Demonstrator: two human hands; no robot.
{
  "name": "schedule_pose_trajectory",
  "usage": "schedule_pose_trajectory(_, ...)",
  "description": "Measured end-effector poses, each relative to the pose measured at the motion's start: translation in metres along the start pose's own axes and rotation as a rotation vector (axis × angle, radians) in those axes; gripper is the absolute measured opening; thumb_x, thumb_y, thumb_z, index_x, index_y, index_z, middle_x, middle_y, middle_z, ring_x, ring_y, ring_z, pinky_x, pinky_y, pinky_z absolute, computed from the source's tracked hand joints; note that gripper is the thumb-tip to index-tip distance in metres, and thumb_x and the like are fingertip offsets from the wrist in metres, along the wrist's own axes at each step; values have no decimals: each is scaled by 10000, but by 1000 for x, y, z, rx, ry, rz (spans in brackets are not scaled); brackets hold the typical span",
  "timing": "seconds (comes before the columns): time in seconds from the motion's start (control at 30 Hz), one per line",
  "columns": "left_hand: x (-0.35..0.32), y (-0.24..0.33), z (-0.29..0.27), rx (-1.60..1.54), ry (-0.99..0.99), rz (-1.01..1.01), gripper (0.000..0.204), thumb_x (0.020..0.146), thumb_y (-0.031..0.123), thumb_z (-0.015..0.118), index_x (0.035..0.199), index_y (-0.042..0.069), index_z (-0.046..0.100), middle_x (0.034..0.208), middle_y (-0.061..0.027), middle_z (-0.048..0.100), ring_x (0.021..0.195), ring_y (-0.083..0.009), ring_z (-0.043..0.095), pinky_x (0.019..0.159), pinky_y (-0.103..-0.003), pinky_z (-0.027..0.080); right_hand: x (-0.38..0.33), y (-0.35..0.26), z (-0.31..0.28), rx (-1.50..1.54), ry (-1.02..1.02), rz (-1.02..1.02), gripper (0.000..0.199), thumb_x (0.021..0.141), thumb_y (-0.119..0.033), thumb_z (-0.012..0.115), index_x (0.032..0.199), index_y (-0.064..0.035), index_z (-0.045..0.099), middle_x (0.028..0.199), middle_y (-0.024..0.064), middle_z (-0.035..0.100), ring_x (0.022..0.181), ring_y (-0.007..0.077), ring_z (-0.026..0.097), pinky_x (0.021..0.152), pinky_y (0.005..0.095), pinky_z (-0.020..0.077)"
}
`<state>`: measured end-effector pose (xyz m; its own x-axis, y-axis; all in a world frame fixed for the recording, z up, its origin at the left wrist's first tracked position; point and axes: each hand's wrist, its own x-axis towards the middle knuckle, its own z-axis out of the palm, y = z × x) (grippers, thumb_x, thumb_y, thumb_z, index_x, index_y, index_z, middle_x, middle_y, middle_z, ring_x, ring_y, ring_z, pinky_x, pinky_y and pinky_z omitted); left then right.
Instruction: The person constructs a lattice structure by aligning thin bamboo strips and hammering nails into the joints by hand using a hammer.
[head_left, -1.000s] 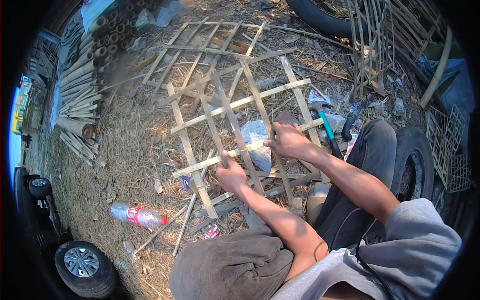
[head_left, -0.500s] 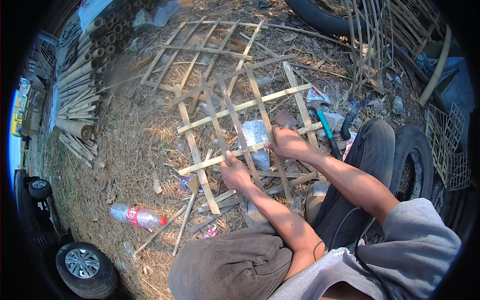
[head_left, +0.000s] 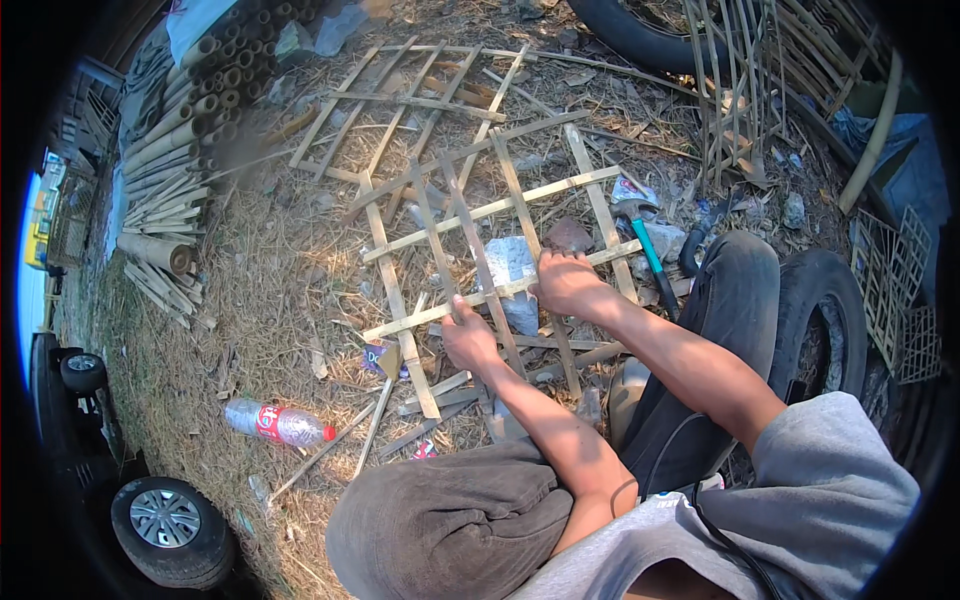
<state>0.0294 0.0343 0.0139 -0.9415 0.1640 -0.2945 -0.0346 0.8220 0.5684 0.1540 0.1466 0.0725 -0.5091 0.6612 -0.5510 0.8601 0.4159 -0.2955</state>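
A lattice of split bamboo strips [head_left: 490, 210] lies tilted in front of my knees, its long strips crossed by several crosspieces. My left hand [head_left: 470, 337] pinches the nearest crosspiece where a long strip meets it. Farther right, my right hand [head_left: 568, 285] has its fingers closed round the joint of that crosspiece and another long strip. Just beyond those fingers sits a reddish-brown stone [head_left: 569, 237]. Under the lattice, between my hands, a pale stone block [head_left: 510, 270] shows through the gaps. A claw hammer with a green and black handle [head_left: 652, 258] rests right of the lattice.
Another bamboo lattice [head_left: 405, 100] lies beyond. A plastic bottle [head_left: 280, 423] with a red cap is at the left, near loose strips [head_left: 378, 425]. Stacked bamboo poles [head_left: 175, 150] fill the far left. A tyre [head_left: 825, 320] stands by my right knee; a car wheel [head_left: 166, 520] is lower left.
Both hands keep their hold on the crosspiece. The lattice's left side has shifted slightly to the right in view, and the view itself has moved a little.
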Motion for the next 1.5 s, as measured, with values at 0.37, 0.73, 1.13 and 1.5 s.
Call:
schedule_pose_trajectory(0.37,4,-2,3,-63,-55,-20,543,952,550,568,993,31,723,916,-227,723,904,-434,672,807,-528,487,8,-4,5,-45,-1,72,438,885,-158,617,1253,67,545,1245,249,647,1182,366,635,1032,469,426)
schedule_pose_trajectory(0.73,7,0,0,-46,-48,-52,567,935,560,580,1037,19,717,949,-223,726,950,-434,671,836,-528,493,3,-8,6,-56,41,47,395,881,-149,613,1208,63,552,1201,253,667,1158,372,649,1026,457,426)
schedule_pose_trajectory(1.13,1,1,1,-10,24,-12,537,935,537,601,935,11,710,874,-219,720,860,-434,672,768,-535,486,-1,13,10,5,123,-118,494,962,-386,613,1122,72,521,1091,305,675,1083,438,658,1026,564,416)
schedule_pose_trajectory(1.5,-3,6,-4,-126,0,-127,667,936,642,512,1014,22,745,962,-214,733,939,-430,665,853,-527,475,17,27,-9,23,-65,8,947,937,-777,370,972,112,695,947,306,699,1000,427,684,980,511,477)
